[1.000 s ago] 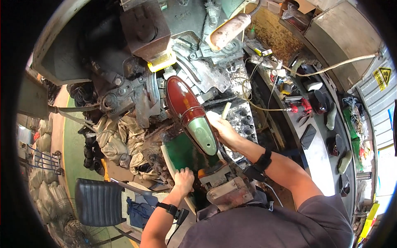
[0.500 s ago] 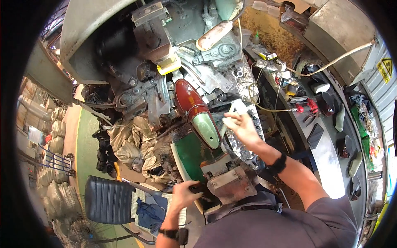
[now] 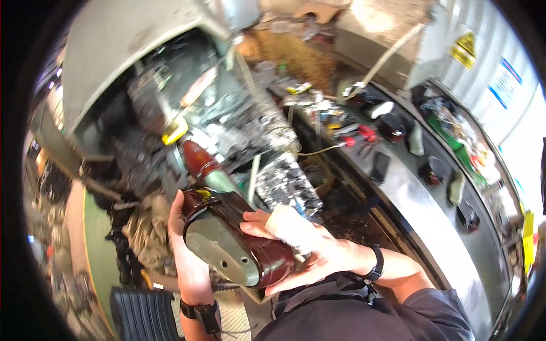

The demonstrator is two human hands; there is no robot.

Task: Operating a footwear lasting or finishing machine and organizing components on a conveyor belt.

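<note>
Head view shows a dark red shoe [image 3: 239, 227], which the person holds with both hands in front of the chest, at the near middle of the scene. Inside the shoe sits a grey-green shoe form [image 3: 215, 243]; its top face, with two small round holes, is turned up toward the person. The toe of the shoe points to the far left, and the heel is at the near right. The left hand [image 3: 185, 244] supports the shoe along its left side; one digit lies straight against the toe part, but the others are hidden below, so I cannot tell if they are spread or together. The right hand [image 3: 304, 247] pinches the heel part: its fingers press on the right side of the shoe, quite close together, and the thumb lies stretched along the heel. A whitish wrap [image 3: 290, 227] covers part of these fingers. Each wrist carries a dark band. Just beyond the held shoe, a second shoe [image 3: 199, 161], also red and with a green form, is in the machine [image 3: 133, 34], near a yellow part [image 3: 175, 131]. To the right of it stands a thin pale strip [image 3: 254, 179]. On the right side, a long metal bench [image 3: 412, 199] carries a dark phone [image 3: 380, 167], a red tool [image 3: 367, 133] and several loose shoe forms and shoes. At the near left is a black chair [image 3: 142, 315], and farther behind it lie beige sacks [image 3: 149, 230], rather blurred.
</note>
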